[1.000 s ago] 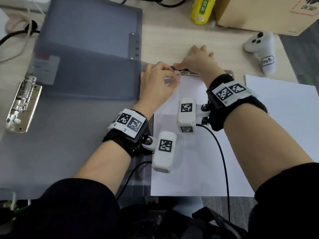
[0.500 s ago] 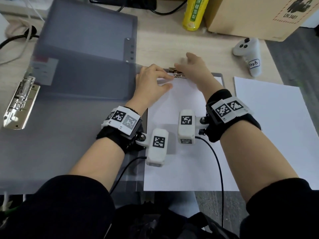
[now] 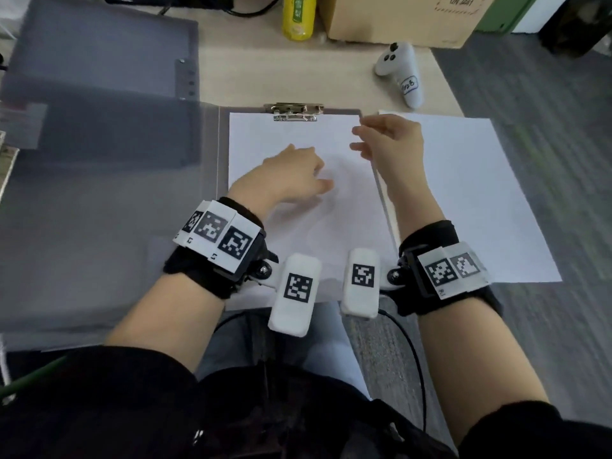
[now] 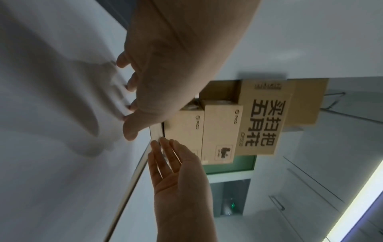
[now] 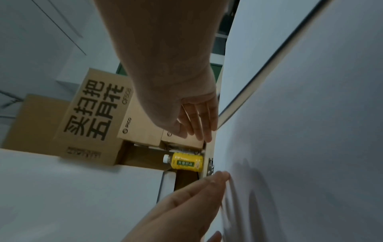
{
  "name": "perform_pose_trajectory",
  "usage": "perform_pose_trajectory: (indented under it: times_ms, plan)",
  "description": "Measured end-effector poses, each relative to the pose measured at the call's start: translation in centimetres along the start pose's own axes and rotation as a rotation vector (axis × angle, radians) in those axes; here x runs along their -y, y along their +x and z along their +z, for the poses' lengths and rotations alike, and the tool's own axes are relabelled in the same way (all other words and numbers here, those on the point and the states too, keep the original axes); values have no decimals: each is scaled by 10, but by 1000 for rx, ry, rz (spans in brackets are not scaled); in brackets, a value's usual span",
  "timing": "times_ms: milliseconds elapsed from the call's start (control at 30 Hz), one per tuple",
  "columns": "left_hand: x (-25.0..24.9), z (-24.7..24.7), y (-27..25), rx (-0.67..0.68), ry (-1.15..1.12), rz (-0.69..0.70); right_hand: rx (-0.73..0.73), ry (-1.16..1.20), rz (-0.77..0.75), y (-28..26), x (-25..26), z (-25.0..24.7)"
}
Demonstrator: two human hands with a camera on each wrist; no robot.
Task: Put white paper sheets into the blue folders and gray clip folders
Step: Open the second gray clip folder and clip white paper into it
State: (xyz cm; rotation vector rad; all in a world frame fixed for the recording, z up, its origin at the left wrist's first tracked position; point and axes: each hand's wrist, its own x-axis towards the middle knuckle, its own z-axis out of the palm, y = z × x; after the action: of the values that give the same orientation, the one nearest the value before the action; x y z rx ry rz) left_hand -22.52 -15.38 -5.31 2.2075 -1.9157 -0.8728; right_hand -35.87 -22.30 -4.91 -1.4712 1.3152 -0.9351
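A white sheet (image 3: 298,226) lies in the open gray clip folder (image 3: 222,154), its top edge under the metal clip (image 3: 293,112). My left hand (image 3: 308,170) is over the middle of the sheet with straight fingers (image 4: 129,86) at the paper, holding nothing. My right hand (image 3: 367,137) is at the sheet's right edge near the top corner, fingers (image 5: 204,124) straight and empty. A stack of loose white sheets (image 3: 470,200) lies just right of the folder. The folder's translucent gray cover (image 3: 99,226) lies flat to the left.
A second gray folder (image 3: 99,51) lies at the back left. A yellow bottle (image 3: 298,14), a cardboard box (image 3: 397,18) and a white controller (image 3: 400,74) stand along the table's far edge. Gray floor (image 3: 546,127) shows past the right table edge.
Both hands have come off the metal clip. The left hand moved down to the middle of the sheet, the right hand to its right edge. The sheet now sits under the clip.
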Motion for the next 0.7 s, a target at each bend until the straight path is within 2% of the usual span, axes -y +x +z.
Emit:
perform_pose_trajectory:
  times_ms: [167,300,433,567,633,700]
  plan:
    - [-46,28,-7,35,103,109,-150,-58,-25,-31,-25,-51]
    - [-75,52,-5,16,149,170,-304,-258,-71,-49,-45,-87]
    - [-93,68,-2,-53,199,130,-340,-487,-62,-58,-62,-119]
    - [-105,79,-1,-124,185,79,-352,-729,56,-55,-74,-149]
    - [-111,82,-1,-157,159,50,-290,-843,193,-52,-79,-160]
    - [-117,87,-1,-201,130,20,-204,-823,319,-50,-81,-167]
